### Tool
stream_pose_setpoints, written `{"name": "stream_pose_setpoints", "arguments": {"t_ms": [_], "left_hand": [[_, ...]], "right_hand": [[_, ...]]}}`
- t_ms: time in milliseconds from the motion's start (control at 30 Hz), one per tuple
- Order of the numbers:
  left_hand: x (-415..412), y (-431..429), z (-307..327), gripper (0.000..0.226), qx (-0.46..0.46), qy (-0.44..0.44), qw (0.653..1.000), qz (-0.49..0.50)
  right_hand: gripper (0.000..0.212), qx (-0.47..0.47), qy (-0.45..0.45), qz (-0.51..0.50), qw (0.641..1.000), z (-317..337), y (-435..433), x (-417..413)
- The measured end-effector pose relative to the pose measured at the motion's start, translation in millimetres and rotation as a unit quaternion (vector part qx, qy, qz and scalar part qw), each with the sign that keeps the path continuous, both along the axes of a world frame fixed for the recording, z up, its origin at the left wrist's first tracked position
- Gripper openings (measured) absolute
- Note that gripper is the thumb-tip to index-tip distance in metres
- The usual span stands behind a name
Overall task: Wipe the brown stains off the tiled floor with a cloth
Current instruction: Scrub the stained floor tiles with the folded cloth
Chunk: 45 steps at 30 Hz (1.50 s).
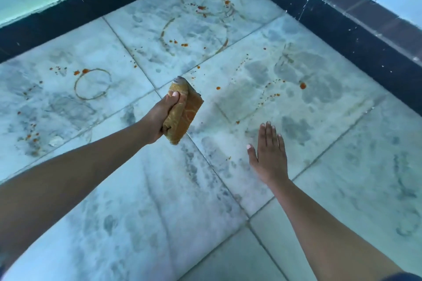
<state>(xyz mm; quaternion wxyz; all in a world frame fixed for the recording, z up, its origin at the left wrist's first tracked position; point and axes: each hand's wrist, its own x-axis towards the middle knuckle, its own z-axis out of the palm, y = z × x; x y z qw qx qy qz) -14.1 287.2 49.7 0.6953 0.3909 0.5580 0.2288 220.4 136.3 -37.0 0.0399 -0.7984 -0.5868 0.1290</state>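
My right hand [269, 155] lies flat and spread, holding nothing. My left grip [163, 116] clasps the folded cloth [182, 114] above the tiled floor [137, 212]. Beyond it, brown stains [92, 84] ring bare tiles up to the dark skirting [342, 29].

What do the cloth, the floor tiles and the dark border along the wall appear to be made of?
Cloth: looks like absorbent woven fabric, yellow-orange, folded thick and bunched in the left hand.
Floor tiles: likely polished marble or marble-look ceramic, pale with grey veining and grout lines.
Dark border: probably glossy black tile, paint-speckled.
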Motion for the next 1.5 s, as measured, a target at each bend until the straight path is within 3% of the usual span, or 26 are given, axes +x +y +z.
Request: {"name": "stream_pose_setpoints", "arguments": {"t_ms": [100, 200, 267, 367, 433, 500, 667, 800, 867, 1000, 1100, 1167, 1333, 1433, 1500], "left_hand": [[-1, 0, -4, 0.028, 0.056, 0.043, 0.997, -0.043], [4, -2, -17, 0.018, 0.172, 0.151, 0.972, -0.060], [11, -5, -30, 0.016, 0.271, 0.248, 0.927, -0.082], [21, -9, -58, 0.044, 0.381, 0.372, 0.834, -0.145], [31, -8, -84, 0.061, 0.418, 0.428, 0.771, -0.217], [41, -6, -100, 0.065, 0.416, 0.466, 0.737, -0.257], [56, -12, -112, 0.067, 0.383, 0.507, 0.721, -0.276], [24, -60, -106, 0.064, 0.439, 0.429, 0.680, -0.401], [-2, -63, -104, 0.064, 0.439, 0.430, 0.674, -0.411], [9, -5, -100, 0.058, 0.338, 0.504, 0.737, -0.299], [58, -5, -101, 0.052, 0.341, 0.493, 0.745, -0.292], [82, -38, -103, 0.053, 0.372, 0.466, 0.731, -0.331], [45, -109, -103, 0.063, 0.474, 0.396, 0.641, -0.454], [26, -63, -108, 0.063, 0.471, 0.438, 0.642, -0.417], [47, -25, -107, 0.060, 0.432, 0.478, 0.674, -0.362]], "right_hand": [[0.085, -0.011, 0.008, -0.044, 0.999, -15, -6, 1], [0.078, 0.003, 0.004, -0.056, 0.998, -33, -13, 3], [0.071, 0.034, -0.015, -0.053, 0.998, -42, -15, 4], [0.069, 0.063, -0.025, -0.052, 0.996, -45, -16, 4], [0.069, 0.070, -0.023, -0.054, 0.996, -46, -15, 6], [0.068, 0.078, -0.028, -0.051, 0.995, -46, -13, 4], [0.069, 0.088, -0.034, -0.055, 0.994, -51, -16, 6], [0.068, 0.092, -0.019, -0.053, 0.994, -47, -15, 5], [0.067, 0.088, -0.018, -0.056, 0.994, -48, -23, 7], [0.071, 0.068, -0.030, -0.064, 0.995, -48, -51, 15], [0.075, 0.055, -0.017, -0.076, 0.995, -47, -63, 18], [0.075, 0.063, -0.022, -0.083, 0.994, -45, -65, 16], [0.074, 0.073, -0.021, -0.085, 0.993, -46, -65, 16], [0.074, 0.074, -0.024, -0.084, 0.993, -49, -65, 18], [0.074, 0.076, -0.023, -0.080, 0.994, -49, -65, 18]]}}
